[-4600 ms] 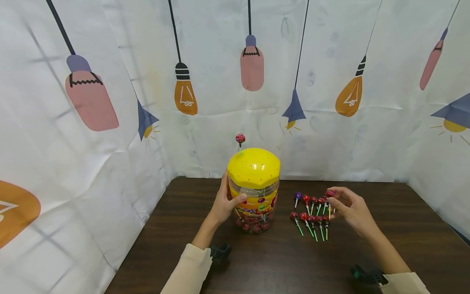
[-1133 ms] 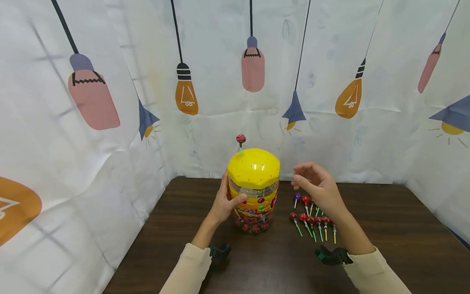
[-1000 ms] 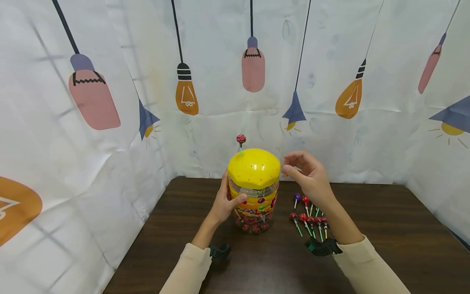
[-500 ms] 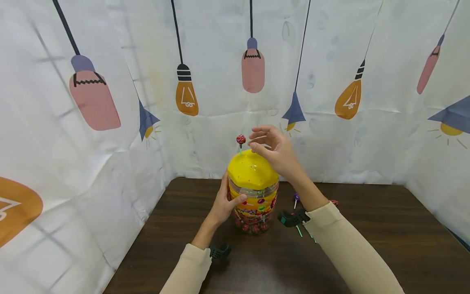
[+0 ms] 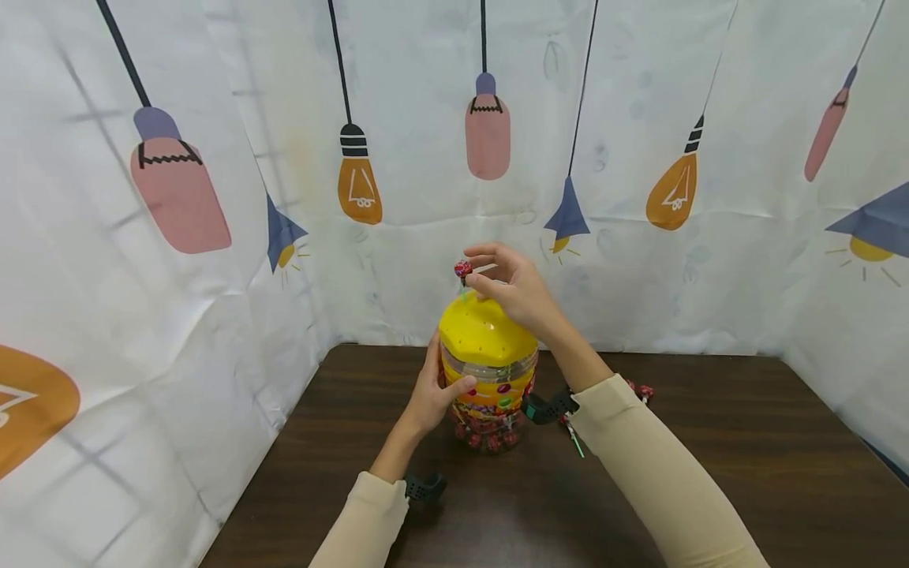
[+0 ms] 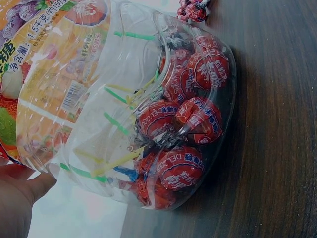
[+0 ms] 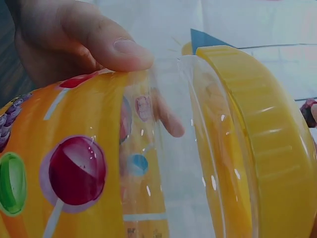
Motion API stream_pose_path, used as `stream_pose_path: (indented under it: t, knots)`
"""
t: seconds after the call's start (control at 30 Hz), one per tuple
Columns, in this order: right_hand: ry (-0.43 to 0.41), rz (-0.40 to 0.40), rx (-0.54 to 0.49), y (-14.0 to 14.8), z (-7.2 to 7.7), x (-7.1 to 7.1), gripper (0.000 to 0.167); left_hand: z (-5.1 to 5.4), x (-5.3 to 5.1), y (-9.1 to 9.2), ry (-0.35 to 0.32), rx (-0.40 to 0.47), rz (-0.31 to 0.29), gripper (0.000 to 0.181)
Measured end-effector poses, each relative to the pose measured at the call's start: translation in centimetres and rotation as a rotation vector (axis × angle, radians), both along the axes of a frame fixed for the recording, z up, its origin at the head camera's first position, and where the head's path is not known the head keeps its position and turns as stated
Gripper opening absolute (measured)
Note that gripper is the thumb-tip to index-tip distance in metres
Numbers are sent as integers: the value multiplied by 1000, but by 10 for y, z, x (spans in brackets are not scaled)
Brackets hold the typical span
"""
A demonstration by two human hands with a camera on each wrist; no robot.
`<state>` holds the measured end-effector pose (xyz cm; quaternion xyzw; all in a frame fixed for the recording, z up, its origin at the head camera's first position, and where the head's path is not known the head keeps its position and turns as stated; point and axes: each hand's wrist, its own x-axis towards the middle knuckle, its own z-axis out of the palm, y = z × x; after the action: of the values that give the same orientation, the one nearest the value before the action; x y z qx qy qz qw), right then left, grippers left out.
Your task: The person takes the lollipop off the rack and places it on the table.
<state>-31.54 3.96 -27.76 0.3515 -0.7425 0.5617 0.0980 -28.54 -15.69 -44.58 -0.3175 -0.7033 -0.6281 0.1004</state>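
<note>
A clear candy jar (image 5: 490, 410) with a yellow lid (image 5: 483, 331) stands on the dark table. My left hand (image 5: 433, 394) grips its left side, thumb across the front; the right wrist view also shows this hand (image 7: 64, 39) against the label. One red-wrapped lollipop (image 5: 463, 269) sticks up from the lid, its green stick low in the lid. My right hand (image 5: 514, 288) pinches at its head with thumb and fingers, though the contact is small in view. Red lollipops (image 6: 188, 119) fill the jar's bottom in the left wrist view.
More lollipops (image 5: 645, 391) lie on the table (image 5: 710, 473) to the right of the jar, mostly hidden behind my right forearm. A white curtain (image 5: 426, 276) printed with lamps hangs behind and beside the table.
From the lollipops on the table, my right hand has moved up and left, across the lid to the lollipop standing in it. My left hand keeps its grip on the jar.
</note>
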Motion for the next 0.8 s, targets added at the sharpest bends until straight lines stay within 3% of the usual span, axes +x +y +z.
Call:
stream_pose_path:
  t: [0.37, 0.8]
  knots:
    - [-48, 24, 22, -4, 2, 1, 35, 1, 0, 0, -16, 4, 3, 94]
    - [-18, 2, 4, -5, -1, 0, 34, 2, 3, 0, -14, -8, 10, 92]
